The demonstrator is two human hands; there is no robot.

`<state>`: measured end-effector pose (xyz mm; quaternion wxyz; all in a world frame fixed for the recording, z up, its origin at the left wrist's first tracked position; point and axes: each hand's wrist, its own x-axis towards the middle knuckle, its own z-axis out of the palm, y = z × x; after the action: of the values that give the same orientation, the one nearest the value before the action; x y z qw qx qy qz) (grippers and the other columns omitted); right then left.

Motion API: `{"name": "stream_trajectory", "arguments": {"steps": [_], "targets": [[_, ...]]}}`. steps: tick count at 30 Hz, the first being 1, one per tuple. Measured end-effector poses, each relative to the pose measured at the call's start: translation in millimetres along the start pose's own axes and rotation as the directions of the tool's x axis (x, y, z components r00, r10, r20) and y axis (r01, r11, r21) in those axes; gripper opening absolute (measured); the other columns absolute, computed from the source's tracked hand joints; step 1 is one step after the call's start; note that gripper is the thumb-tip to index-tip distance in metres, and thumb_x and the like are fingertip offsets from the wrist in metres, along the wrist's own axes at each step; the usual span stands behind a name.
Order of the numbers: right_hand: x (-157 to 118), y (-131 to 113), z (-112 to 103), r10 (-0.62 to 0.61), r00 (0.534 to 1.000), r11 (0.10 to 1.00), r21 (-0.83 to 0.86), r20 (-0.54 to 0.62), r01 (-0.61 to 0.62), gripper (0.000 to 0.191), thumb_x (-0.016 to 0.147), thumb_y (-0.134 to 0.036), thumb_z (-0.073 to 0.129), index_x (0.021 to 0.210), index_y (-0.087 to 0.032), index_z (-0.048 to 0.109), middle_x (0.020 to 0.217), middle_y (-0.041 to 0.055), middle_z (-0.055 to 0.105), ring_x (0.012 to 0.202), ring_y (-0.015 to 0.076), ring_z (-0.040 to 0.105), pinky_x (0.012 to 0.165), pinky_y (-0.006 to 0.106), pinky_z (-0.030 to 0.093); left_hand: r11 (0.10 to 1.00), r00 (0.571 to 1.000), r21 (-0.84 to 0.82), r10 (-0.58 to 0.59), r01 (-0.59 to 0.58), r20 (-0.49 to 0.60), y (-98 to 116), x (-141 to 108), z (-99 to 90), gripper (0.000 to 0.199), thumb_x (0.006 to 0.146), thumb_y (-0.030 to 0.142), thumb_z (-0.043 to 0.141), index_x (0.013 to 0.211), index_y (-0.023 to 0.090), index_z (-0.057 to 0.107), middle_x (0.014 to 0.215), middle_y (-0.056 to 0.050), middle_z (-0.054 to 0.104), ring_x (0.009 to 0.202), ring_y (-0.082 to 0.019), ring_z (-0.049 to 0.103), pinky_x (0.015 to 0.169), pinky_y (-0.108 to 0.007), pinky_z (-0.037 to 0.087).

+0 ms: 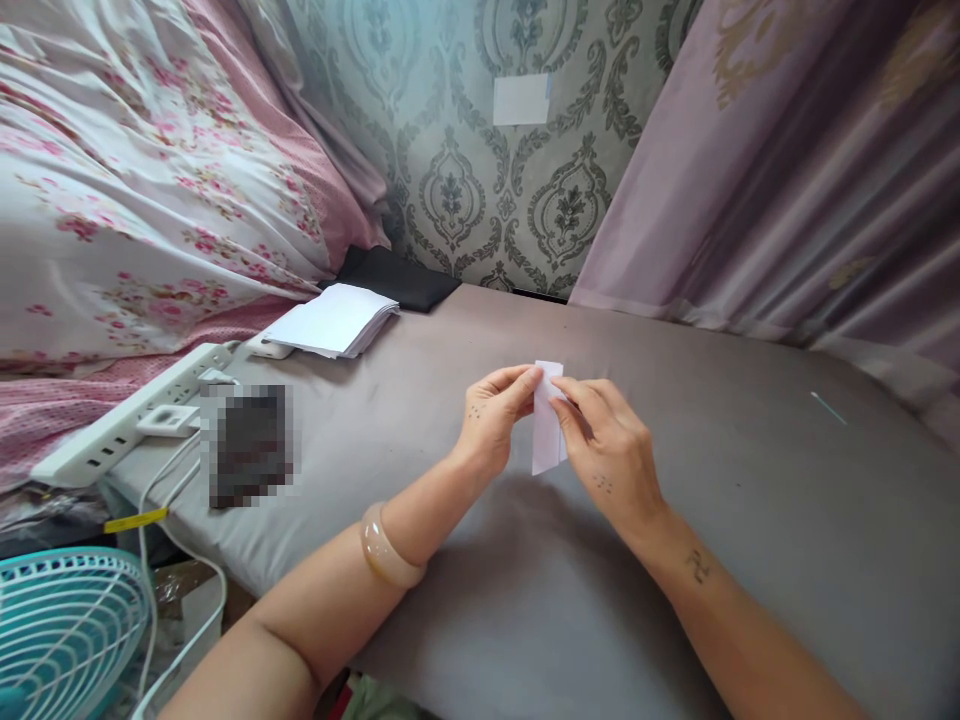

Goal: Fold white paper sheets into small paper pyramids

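Observation:
A small folded piece of white paper (548, 430) is held upright between my two hands, above the grey cloth surface. My left hand (491, 415) pinches its upper left edge between thumb and fingers, and a pale bangle (386, 550) circles that forearm. On the right side of the paper, my right hand (611, 440) grips the edge with thumb and forefinger. Some of the paper's right side is hidden behind the right fingers.
A stack of white paper (330, 318) lies at the back left by a black folder (409, 280). Further left are a white power strip (139, 410), cables and a blurred dark object (251, 445). A blue fan (67, 630) stands at the lower left. A thin stick (829, 408) lies right.

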<state>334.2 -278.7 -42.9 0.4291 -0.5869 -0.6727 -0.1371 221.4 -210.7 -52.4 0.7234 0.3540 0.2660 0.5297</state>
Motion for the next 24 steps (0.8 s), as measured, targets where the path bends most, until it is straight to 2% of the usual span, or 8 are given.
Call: {"name": "stream_trajectory", "arguments": {"steps": [4,10,15,24], "targets": [[-2.3,3.2,2.1,0.008,0.999,0.998,-0.062,0.034,-0.005,0.034,0.097,-0.03,0.043,0.125,-0.024,0.062,0.099,0.0071,0.066,0.086,0.0168,0.064,0.072,0.027,0.05,1.0,1.0,0.023,-0.001,0.001,0.01,-2.7,0.9,-0.7,0.027,0.068,0.036,0.079,0.085,0.016,0.074,0.083,-0.004,0.072,0.073,-0.013,0.063,0.075,-0.03,0.049],[-3.1,5.2,2.8,-0.015,0.999,0.992,-0.121,0.049,0.021,0.038,0.098,-0.026,0.041,0.131,-0.019,0.058,0.099,0.0093,0.065,0.084,0.0175,0.062,0.067,0.029,0.05,0.997,0.989,0.013,0.076,-0.078,0.125,-6.6,-1.7,1.1,0.032,0.069,0.026,0.078,0.1,0.018,0.072,0.102,-0.008,0.073,0.101,-0.022,0.065,0.095,-0.037,0.046],[-3.0,2.6,2.8,0.003,0.998,0.988,-0.156,0.068,0.007,0.039,0.098,-0.027,0.041,0.131,-0.017,0.059,0.097,0.0093,0.064,0.082,0.0178,0.062,0.06,0.027,0.048,0.996,0.99,0.023,0.08,-0.083,0.112,-6.5,-3.0,1.6,0.032,0.071,0.023,0.077,0.102,0.017,0.072,0.105,-0.009,0.073,0.107,-0.024,0.065,0.099,-0.04,0.045],[-1.4,2.6,5.9,0.049,0.998,0.999,0.017,0.034,-0.05,0.036,0.097,-0.029,0.043,0.128,-0.025,0.061,0.092,0.0055,0.061,0.079,0.0153,0.06,0.071,0.029,0.051,0.995,0.993,0.036,0.086,-0.089,0.078,-4.1,-1.6,1.2,0.029,0.069,0.02,0.078,0.098,0.019,0.074,0.105,-0.007,0.074,0.107,-0.024,0.065,0.099,-0.039,0.046]]}}
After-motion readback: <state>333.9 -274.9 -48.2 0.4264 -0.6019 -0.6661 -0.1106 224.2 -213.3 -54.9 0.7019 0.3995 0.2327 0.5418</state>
